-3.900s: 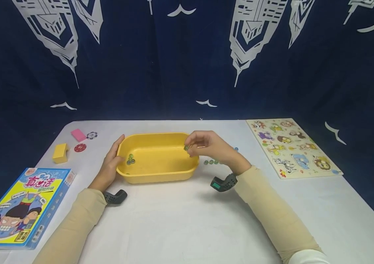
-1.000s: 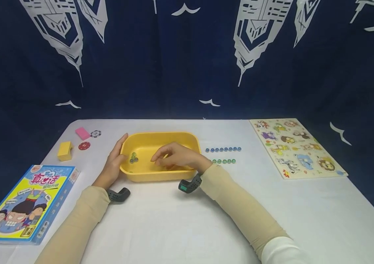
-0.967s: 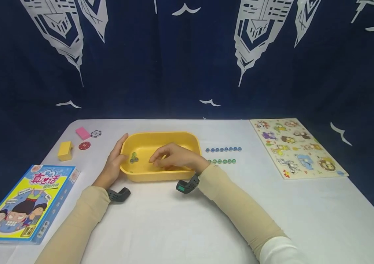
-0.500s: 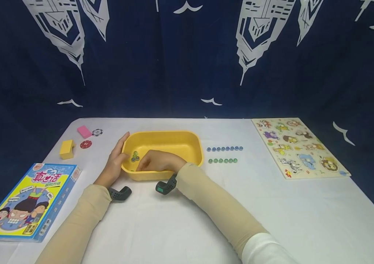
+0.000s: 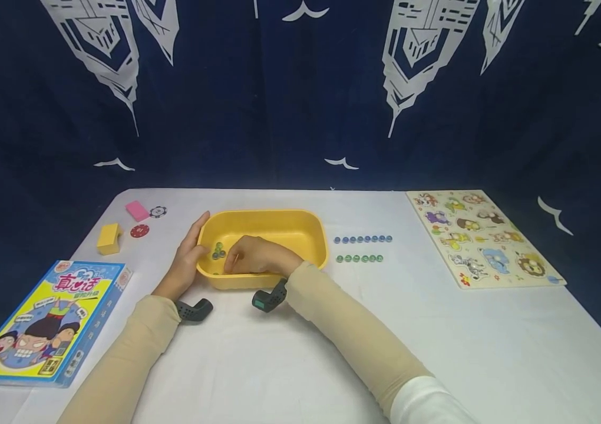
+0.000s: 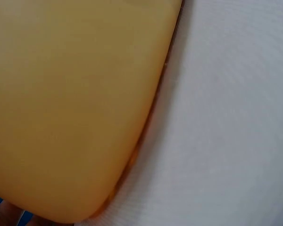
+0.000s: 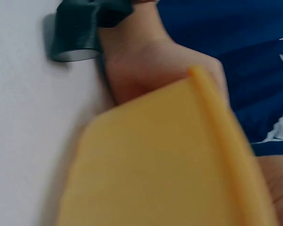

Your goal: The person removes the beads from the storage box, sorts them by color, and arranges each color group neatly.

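Observation:
A yellow plastic tray (image 5: 300,235) stands on the table, its outer wall (image 6: 80,108) filling much of the left wrist view. My left hand (image 5: 184,262) grips the tray's left end, thumb over the rim. Inside the tray is my right hand (image 5: 260,256), its fingers bent downward near the front wall. That wall hides the fingertips, so a held marble cannot be made out. Just left of those fingers lies a small cluster of glass marbles (image 5: 218,252). Outside the tray, to its right, are a row of blue marbles (image 5: 363,239) and a row of green marbles (image 5: 360,258).
An animal puzzle board (image 5: 483,238) lies at the right. On the left are a boxed game (image 5: 48,324), a yellow block (image 5: 108,239), a pink block (image 5: 137,211), a red chip (image 5: 139,231) and a black-and-white chip (image 5: 158,211). A dark blue curtain (image 5: 290,106) hangs behind the table.
My right hand, holding a green marble above the tray's right end earlier, has moved left and down into the tray. The left hand keeps its hold on the tray.

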Demonstrator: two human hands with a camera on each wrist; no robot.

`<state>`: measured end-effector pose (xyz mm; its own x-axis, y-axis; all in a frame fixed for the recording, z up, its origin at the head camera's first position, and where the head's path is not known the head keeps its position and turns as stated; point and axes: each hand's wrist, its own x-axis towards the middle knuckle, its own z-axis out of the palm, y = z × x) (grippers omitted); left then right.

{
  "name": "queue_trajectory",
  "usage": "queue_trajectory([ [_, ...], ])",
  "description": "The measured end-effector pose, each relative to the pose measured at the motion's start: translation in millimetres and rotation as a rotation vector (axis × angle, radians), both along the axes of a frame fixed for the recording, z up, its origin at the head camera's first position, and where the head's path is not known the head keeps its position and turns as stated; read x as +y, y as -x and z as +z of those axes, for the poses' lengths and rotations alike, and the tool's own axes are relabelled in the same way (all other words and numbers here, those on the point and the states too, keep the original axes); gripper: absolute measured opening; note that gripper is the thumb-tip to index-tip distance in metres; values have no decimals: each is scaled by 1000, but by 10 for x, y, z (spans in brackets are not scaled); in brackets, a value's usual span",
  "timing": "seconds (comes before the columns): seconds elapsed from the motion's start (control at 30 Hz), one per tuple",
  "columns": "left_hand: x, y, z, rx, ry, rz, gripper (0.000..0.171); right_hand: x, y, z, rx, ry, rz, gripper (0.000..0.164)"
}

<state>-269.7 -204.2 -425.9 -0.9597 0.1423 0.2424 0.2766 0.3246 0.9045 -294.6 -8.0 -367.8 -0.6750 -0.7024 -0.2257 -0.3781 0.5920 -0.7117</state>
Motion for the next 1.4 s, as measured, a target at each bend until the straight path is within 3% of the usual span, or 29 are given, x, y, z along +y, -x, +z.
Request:
queue_trajectory([
  [0.3,13,4,-5,2,14,5,79,449,7,153,-196,362,5,23],
  [0.53,16,15,-9,4,16,9,80,918,-10,222,-214,497,-21,28],
  [1.0,-5,-4,-13,-6,8,8,80,1926,-27,135,-120,562,-270,28],
  [1.4,16,10,-15,1,2,2,82,2704,193,36,124,532,-512,28],
])
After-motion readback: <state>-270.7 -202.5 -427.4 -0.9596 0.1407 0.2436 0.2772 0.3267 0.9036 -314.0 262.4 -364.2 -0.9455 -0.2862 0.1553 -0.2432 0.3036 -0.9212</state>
